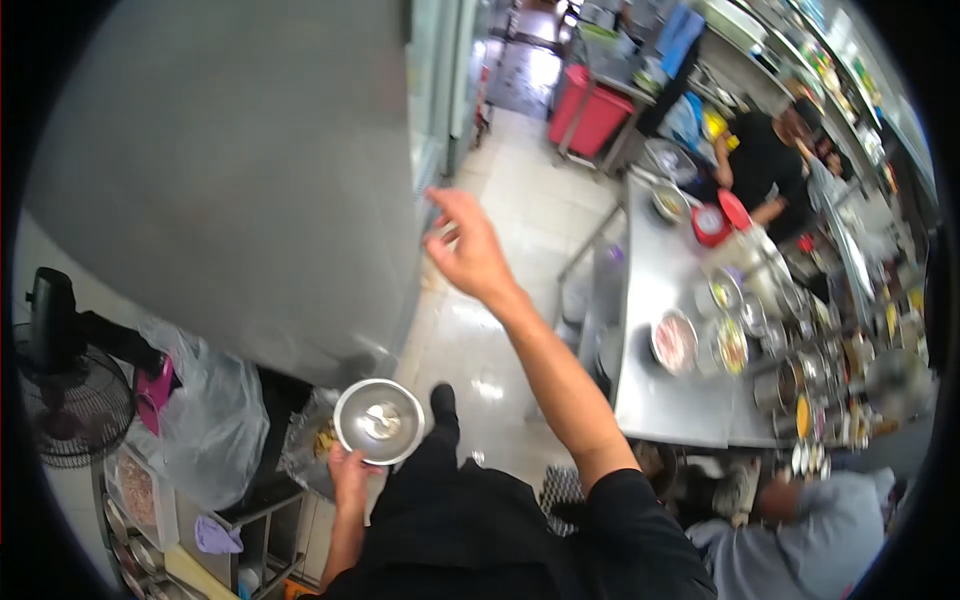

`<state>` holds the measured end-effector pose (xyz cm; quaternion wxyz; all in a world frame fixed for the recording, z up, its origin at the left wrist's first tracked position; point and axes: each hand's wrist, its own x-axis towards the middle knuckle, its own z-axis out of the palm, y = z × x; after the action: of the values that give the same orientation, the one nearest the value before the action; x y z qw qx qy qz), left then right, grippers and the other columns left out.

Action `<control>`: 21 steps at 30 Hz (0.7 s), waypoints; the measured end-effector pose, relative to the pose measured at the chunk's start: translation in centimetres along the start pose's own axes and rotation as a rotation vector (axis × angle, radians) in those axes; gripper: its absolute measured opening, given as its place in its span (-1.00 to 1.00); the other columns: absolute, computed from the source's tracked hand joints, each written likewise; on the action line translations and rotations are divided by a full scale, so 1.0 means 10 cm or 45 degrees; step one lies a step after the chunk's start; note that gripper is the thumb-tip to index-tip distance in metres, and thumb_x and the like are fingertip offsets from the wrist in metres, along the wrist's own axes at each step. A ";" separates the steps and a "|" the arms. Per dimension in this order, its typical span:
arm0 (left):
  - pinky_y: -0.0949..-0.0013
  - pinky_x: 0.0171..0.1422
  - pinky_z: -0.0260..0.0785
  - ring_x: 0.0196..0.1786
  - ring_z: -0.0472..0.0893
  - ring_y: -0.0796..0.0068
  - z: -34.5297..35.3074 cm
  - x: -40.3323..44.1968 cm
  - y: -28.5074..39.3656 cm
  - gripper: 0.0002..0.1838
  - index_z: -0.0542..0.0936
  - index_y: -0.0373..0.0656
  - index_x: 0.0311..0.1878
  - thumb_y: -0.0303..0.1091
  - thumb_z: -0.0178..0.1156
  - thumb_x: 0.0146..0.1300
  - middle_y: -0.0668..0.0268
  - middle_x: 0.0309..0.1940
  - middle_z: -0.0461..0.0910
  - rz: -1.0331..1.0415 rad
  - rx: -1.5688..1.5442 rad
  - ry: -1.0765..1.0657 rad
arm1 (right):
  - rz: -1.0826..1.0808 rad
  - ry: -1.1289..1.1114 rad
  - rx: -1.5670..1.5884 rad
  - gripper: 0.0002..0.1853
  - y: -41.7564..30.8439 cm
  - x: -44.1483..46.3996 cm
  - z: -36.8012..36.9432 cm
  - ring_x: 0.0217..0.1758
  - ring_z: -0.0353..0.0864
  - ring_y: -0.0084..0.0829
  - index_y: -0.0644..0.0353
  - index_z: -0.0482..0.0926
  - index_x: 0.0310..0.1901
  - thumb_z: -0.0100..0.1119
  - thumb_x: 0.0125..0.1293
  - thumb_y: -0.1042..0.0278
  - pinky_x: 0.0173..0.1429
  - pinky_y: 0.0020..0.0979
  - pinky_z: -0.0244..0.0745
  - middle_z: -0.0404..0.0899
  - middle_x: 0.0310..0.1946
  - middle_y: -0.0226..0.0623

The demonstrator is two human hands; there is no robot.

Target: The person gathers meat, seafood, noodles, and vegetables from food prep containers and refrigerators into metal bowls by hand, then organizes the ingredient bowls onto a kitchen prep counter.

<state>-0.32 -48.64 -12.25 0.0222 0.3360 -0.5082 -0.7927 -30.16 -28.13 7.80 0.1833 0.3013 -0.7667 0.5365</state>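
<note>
Near the frame's centre is my right hand (468,252), below it the bowl (352,408) in my left hand (350,475); fan (80,410) lower left, worktable (680,408) right

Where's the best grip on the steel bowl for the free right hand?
Likely the far-right rim of the steel bowl, coming from the right: the left hand already covers the near-left edge. It's round, mouth up, no handle showing, so pinch the rim, thumb inside, fingers outside. The right hand is on that side.

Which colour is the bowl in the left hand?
The bowl in the left hand is silver-grey; it shows best in the head view.
</note>
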 end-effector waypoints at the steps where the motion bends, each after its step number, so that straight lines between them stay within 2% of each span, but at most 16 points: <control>1: 0.44 -0.66 0.49 -0.51 0.64 0.38 0.21 0.20 0.04 -0.73 0.36 -0.20 -0.12 -0.61 0.05 0.08 0.16 -0.35 0.59 -0.009 -0.024 0.012 | -0.072 0.087 0.010 -0.43 0.04 0.47 0.00 -0.20 0.49 -0.31 0.23 0.40 0.16 0.15 0.01 0.58 -0.17 -0.36 0.51 0.42 -0.07 -0.16; 2: 0.45 -0.67 0.49 -0.51 0.64 0.37 0.41 0.34 0.07 -0.73 0.36 -0.22 -0.12 -0.61 0.06 0.09 0.15 -0.35 0.60 -0.033 -0.043 0.022 | -0.139 0.158 -0.028 -0.44 0.13 0.90 0.01 -0.14 0.47 -0.46 0.28 0.41 0.17 0.15 0.03 0.60 -0.21 -0.49 0.55 0.41 0.00 -0.21; 6: 0.43 -0.66 0.50 -0.52 0.64 0.35 1.17 0.90 0.24 -0.77 0.36 -0.23 -0.14 -0.62 0.05 0.12 0.12 -0.35 0.59 -0.043 -0.134 -0.049 | -0.224 0.346 -0.095 -0.39 0.41 2.36 0.02 -0.02 0.49 -0.37 0.32 0.37 0.21 0.16 0.02 0.53 -0.13 -0.44 0.56 0.38 0.10 -0.15; 9: 0.43 -0.66 0.51 -0.52 0.64 0.34 1.67 1.15 0.54 -0.77 0.35 -0.23 -0.15 -0.64 0.05 0.11 0.10 -0.34 0.59 0.029 -0.163 -0.060 | -0.311 0.334 -0.091 -0.33 0.71 3.11 0.05 0.12 0.47 -0.09 0.43 0.30 0.22 0.13 -0.01 0.45 0.08 -0.29 0.48 0.39 0.11 0.04; 12: 0.43 -0.67 0.51 -0.49 0.65 0.32 2.08 1.36 0.74 -0.76 0.36 -0.25 -0.14 -0.63 0.06 0.10 0.09 -0.32 0.58 0.090 -0.175 0.013 | -0.285 -0.058 0.191 -0.29 1.03 3.67 0.09 -0.01 0.52 -0.34 0.45 0.29 0.23 0.16 -0.08 0.54 -0.11 -0.42 0.56 0.47 0.02 -0.12; 15: 0.43 -0.67 0.51 -0.46 0.66 0.31 2.40 1.53 0.73 -0.72 0.36 -0.27 -0.11 -0.63 0.06 0.06 0.08 -0.29 0.57 0.183 -0.220 0.172 | -0.069 -0.420 0.642 -0.24 1.17 3.90 0.02 -0.04 0.53 -0.33 0.45 0.29 0.21 0.20 -0.17 0.53 -0.14 -0.44 0.55 0.51 -0.06 -0.08; 16: 0.43 -0.67 0.51 -0.45 0.66 0.31 2.50 1.58 0.66 -0.70 0.36 -0.28 -0.10 -0.64 0.06 0.05 0.07 -0.28 0.57 0.213 -0.242 0.240 | -0.109 -0.499 0.607 -0.18 1.16 3.97 -0.04 -0.03 0.53 -0.25 0.46 0.29 0.19 0.26 -0.26 0.45 -0.05 -0.36 0.52 0.50 -0.06 -0.01; 17: 0.43 -0.68 0.50 -0.45 0.66 0.33 2.58 1.61 0.57 -0.68 0.36 -0.28 -0.09 -0.64 0.05 0.03 0.09 -0.28 0.56 0.226 -0.236 0.339 | -0.246 -0.358 0.317 -0.15 1.17 3.98 -0.03 0.04 0.49 -0.14 0.49 0.29 0.18 0.31 -0.27 0.33 0.14 -0.31 0.43 0.46 0.00 0.06; 18: 0.44 -0.68 0.50 -0.44 0.65 0.34 2.69 1.65 0.50 -0.67 0.37 -0.27 -0.08 -0.65 0.03 0.01 0.10 -0.28 0.55 0.243 -0.230 0.438 | -0.284 -0.404 0.352 -0.08 1.17 4.05 0.00 0.19 0.41 -0.03 0.54 0.26 0.19 0.33 -0.28 0.23 0.29 -0.29 0.30 0.39 0.10 0.18; 20: 0.42 -0.69 0.47 -0.43 0.63 0.34 2.99 1.62 0.41 -0.65 0.38 -0.25 -0.09 -0.64 0.01 -0.02 0.15 -0.27 0.54 0.253 -0.240 0.678 | -0.176 -0.499 0.473 -0.11 1.13 4.09 -0.03 0.25 0.35 0.04 0.59 0.23 0.14 0.32 -0.26 0.23 0.34 -0.24 0.26 0.35 0.09 0.26; 21: 0.42 -0.68 0.42 -0.44 0.60 0.34 3.11 1.60 0.33 -0.66 0.39 -0.23 -0.08 -0.61 0.00 -0.01 0.18 -0.27 0.53 0.272 -0.301 0.781 | -0.230 -0.499 0.440 -0.18 1.17 4.12 0.04 0.23 0.33 0.09 0.55 0.25 0.12 0.28 -0.24 0.29 0.33 -0.23 0.26 0.33 0.06 0.25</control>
<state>-30.97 -31.70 -9.66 0.2958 0.4985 -0.4148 -0.7014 -68.82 -36.56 24.22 0.0245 0.4932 -0.6546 0.5723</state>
